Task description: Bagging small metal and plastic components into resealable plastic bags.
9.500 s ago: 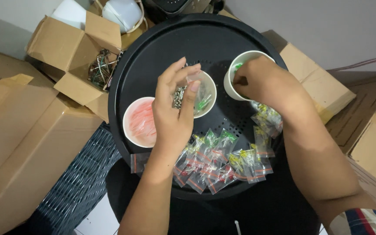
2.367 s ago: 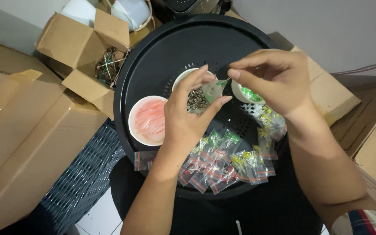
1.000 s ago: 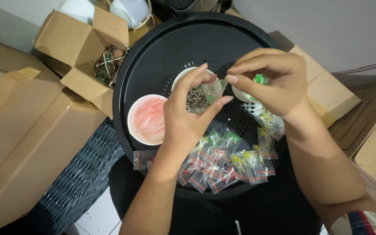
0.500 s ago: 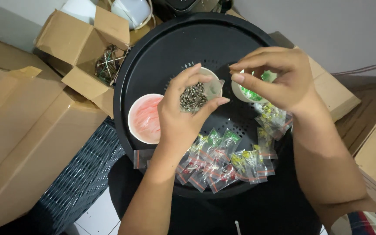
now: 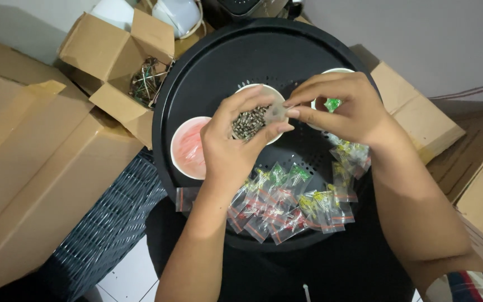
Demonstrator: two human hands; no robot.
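Fingertips of both hands pinched together on small clear bag [image 5: 278, 113] above tray [image 5: 208, 72]

A small clear plastic bag [image 5: 278, 113] is pinched between the fingertips of both hands, held above a white bowl [image 5: 252, 120] of small dark metal parts. A green piece [image 5: 332, 104] shows under the right hand [image 5: 342, 109].

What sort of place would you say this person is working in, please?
Probably a home workspace for packing small parts: brown cardboard boxes crowd the floor, and a round black tray holds white bowls of tiny components beside small clear plastic bags.
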